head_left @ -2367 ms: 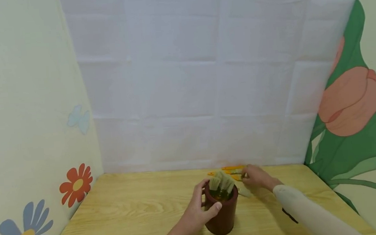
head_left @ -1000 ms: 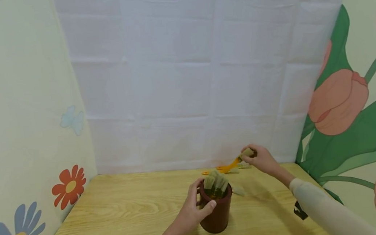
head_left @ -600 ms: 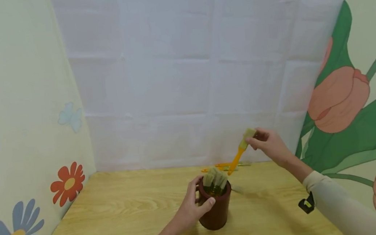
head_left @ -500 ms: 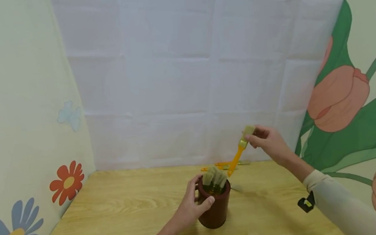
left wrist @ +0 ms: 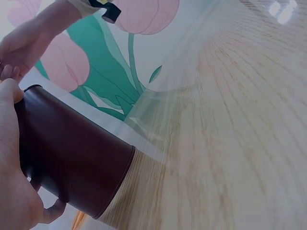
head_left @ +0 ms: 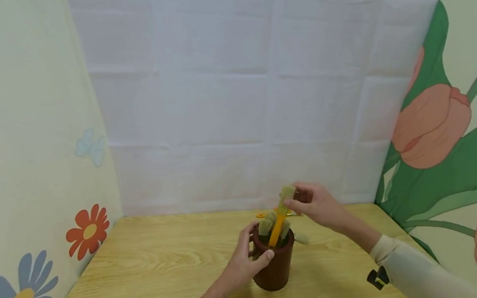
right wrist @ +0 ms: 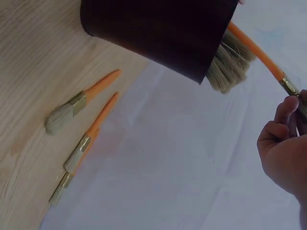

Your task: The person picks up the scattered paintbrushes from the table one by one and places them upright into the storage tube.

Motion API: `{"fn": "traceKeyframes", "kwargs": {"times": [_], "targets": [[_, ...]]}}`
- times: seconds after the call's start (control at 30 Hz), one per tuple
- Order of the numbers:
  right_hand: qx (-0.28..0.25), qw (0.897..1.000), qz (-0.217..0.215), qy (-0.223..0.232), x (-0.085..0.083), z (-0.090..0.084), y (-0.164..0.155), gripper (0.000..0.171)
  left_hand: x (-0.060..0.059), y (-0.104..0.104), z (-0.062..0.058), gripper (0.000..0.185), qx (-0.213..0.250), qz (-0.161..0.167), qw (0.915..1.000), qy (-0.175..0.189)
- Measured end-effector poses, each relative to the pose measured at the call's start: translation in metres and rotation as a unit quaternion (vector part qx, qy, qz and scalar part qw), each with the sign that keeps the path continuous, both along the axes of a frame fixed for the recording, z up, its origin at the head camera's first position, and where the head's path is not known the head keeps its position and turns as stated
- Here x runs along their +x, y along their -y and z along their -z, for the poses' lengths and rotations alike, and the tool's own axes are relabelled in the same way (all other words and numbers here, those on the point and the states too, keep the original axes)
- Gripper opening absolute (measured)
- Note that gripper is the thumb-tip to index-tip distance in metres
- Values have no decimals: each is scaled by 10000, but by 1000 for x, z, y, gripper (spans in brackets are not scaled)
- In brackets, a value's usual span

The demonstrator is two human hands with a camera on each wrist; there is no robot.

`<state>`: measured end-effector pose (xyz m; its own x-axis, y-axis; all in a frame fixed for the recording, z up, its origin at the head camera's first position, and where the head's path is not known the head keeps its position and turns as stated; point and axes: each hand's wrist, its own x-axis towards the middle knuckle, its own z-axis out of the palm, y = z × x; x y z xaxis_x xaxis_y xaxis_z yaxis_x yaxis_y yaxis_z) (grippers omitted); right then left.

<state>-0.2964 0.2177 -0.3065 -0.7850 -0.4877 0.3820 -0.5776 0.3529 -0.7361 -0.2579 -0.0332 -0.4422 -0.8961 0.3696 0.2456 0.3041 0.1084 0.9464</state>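
Brown and round, the cup stands on the table near its middle, and my left hand wraps it from the side, thumb at the front near the rim and fingers curled round the back, so it cannot tip or slide while something goes in from above. In the left wrist view the same hand clasps the dark wall of the cup. My right hand pinches a brush by its metal band and bristle end, fingertips clenched on it, with the orange handle pointing down and its tip just inside the cup's mouth. Held up by the head like this, the handle leads and the bristles stay on top. Other brushes already stand in the cup bristles up, tufts poking above the rim, and the held one slants in among them. From the right wrist view my fingers close round the brush beside the cup. Three more brushes lie flat on the wood beyond the cup, near the white back wall, well apart from both hands.
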Motion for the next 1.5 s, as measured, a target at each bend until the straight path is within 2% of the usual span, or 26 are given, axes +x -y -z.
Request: {"fn": "traceKeyframes", "kwargs": {"times": [0.13,0.27,0.57,0.77,1.0,1.13,1.3,1.5], "targets": [[463,9985,-155,-231,7,10,11,16,0,0,-1,77,-6,45,10000,54],[625,9964,-283,-498,11,19,17,16,0,0,-3,76,-27,31,10000,83],[664,9933,383,-861,14,42,13,28,-1,0,-1,74,3,31,10000,-35],[793,9908,527,-963,15,52,10,25,-1,1,-1,72,35,61,10000,-8],[1002,9841,421,-1405,14,60,8,22,-1,1,0,75,19,81,9999,-59],[996,9862,449,-1240,15,59,6,18,0,1,0,75,37,82,9999,-67],[785,9889,710,-1041,13,47,-2,17,0,0,-1,71,47,88,9999,-43],[708,9864,965,-1130,-3,34,-13,16,0,-1,-1,68,79,94,9999,48]]}}
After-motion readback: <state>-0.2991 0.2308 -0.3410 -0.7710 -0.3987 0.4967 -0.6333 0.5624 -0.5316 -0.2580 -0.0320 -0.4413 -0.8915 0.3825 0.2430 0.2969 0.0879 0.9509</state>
